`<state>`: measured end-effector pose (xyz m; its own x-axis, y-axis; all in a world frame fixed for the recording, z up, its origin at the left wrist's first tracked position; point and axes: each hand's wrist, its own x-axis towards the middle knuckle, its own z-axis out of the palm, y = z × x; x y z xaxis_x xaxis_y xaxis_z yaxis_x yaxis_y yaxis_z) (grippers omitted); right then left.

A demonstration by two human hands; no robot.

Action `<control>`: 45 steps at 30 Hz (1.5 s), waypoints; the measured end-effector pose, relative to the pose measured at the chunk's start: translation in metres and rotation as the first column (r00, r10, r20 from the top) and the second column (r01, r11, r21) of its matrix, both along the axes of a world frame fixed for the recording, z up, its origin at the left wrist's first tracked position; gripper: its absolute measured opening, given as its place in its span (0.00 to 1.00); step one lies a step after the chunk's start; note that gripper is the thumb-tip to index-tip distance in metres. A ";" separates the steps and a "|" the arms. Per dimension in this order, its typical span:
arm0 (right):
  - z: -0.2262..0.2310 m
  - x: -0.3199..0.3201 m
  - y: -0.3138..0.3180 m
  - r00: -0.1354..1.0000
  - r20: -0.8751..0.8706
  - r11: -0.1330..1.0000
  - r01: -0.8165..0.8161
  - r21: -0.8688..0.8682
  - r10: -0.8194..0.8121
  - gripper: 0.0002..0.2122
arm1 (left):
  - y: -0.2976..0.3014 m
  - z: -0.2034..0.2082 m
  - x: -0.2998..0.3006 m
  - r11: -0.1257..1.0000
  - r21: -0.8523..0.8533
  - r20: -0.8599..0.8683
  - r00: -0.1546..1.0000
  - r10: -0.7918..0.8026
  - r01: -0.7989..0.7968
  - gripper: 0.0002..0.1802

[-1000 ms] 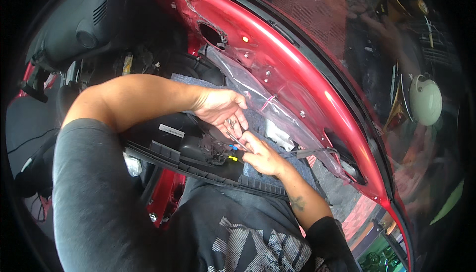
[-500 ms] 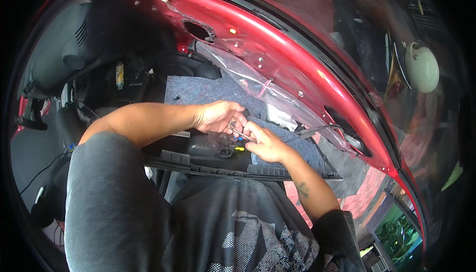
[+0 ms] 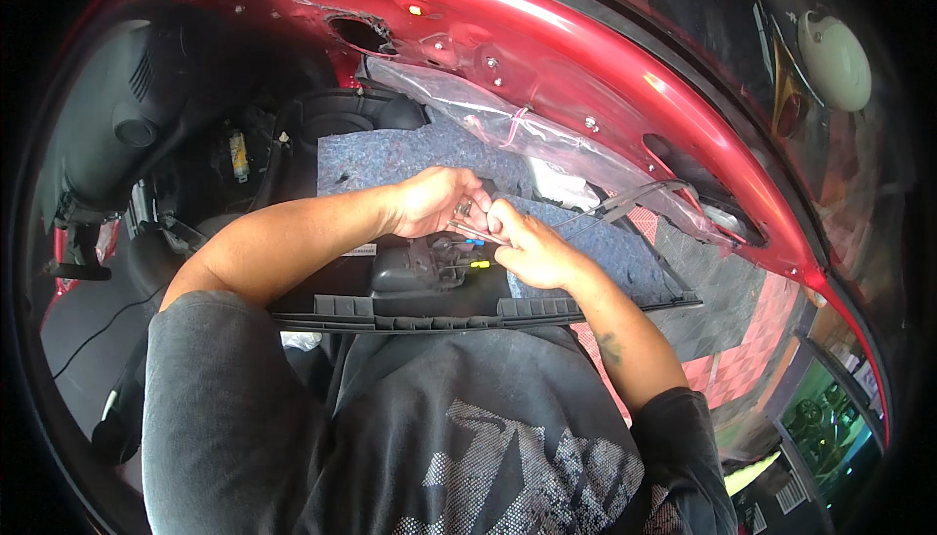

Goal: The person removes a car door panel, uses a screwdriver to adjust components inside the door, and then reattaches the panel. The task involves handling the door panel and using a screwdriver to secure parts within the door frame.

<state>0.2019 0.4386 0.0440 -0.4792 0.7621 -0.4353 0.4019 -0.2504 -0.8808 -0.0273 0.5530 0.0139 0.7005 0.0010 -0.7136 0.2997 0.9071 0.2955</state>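
Note:
My left hand (image 3: 436,203) has its fingers curled together over the back of a door trim panel (image 3: 381,169); what they pinch is mostly hidden, with a small shiny metal bit showing at the fingertips. Touching it, my right hand (image 3: 534,247) is closed on a slim metal rod (image 3: 475,232) that points toward the left palm. Below the hands, a black plastic housing (image 3: 405,267) with blue and yellow clips sits on the panel. Blue-grey felt padding (image 3: 576,242) covers part of the panel. The panel lies across in front of my body, its ribbed edge nearest me.
Beyond the panel curves the red door shell (image 3: 586,37), partly covered with clear plastic film (image 3: 468,110). A black cable (image 3: 649,193) runs from the door toward the panel. The dashboard (image 3: 107,115) stands at the left. Red and grey floor tiles (image 3: 742,330) show at the right.
The view has shifted, so the door and panel sit slightly differently in it. Both hands stay together over the panel, the rod still in the right one.

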 end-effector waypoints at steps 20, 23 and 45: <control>0.028 -0.029 0.019 0.901 0.266 0.905 0.242 0.351 -0.344 0.12 | -0.008 0.018 -0.002 0.989 0.146 0.058 0.998 0.004 -0.012 0.59; 0.027 -0.035 0.019 0.895 0.323 0.915 0.185 0.359 -0.307 0.11 | -0.009 0.017 -0.002 0.988 0.157 0.031 0.999 0.010 -0.014 0.59; 0.025 -0.057 0.027 0.882 0.432 0.918 0.005 0.397 -0.191 0.09 | -0.003 0.011 -0.007 0.997 0.059 0.169 0.985 0.046 -0.057 0.62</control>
